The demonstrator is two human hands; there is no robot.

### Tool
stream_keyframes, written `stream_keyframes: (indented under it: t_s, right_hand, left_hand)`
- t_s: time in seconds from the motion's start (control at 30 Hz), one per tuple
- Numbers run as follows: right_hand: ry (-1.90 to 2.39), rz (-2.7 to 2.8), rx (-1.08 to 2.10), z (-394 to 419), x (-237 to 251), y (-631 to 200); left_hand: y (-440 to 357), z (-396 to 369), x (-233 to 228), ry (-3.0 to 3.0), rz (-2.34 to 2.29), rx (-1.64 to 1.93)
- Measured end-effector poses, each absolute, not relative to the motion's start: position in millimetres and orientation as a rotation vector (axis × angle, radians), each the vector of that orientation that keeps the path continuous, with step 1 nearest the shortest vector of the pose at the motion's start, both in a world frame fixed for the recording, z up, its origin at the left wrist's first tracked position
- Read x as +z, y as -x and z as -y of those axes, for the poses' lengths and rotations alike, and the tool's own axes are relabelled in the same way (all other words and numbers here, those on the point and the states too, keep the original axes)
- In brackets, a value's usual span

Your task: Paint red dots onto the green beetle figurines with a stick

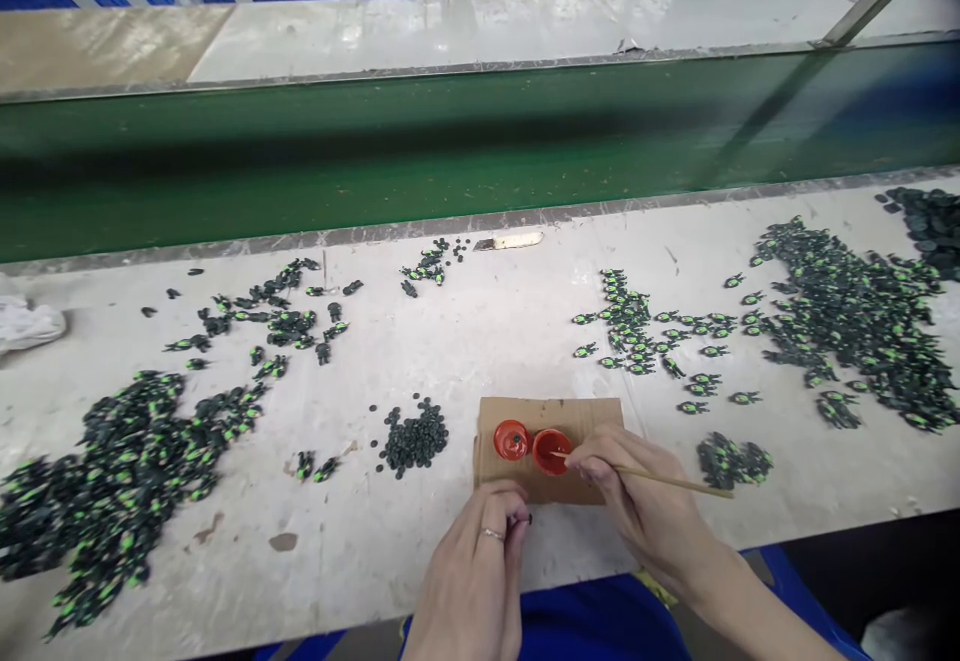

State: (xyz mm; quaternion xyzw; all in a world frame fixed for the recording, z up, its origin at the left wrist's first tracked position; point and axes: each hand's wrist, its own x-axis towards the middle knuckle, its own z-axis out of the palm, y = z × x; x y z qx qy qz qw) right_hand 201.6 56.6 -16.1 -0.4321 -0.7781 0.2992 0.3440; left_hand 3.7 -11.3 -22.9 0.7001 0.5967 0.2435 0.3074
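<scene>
Two cups [553,434] stand side by side on the cardboard [596,418]; left of it lies the disc heap [415,436], and behind lies the knife [517,240].

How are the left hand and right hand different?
The left hand wears a ring; no ring shows on the right hand. The left hand pinches a small dark piece, while the right hand holds a thin stick. Neither wears a glove.

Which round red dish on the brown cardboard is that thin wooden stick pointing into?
The right red dish, nearer the right hand: the thin wooden stick reaches over its opening. The left red dish has no stick there.
</scene>
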Motion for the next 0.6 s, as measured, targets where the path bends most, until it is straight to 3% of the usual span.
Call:
stream_keyframes:
  t_s: [0.6]
  right_hand:
    - [1.172, 1.864, 0.909, -52, -20, -203]
  left_hand:
    - [-10, 15, -37, -1.766, -1.61, 0.608]
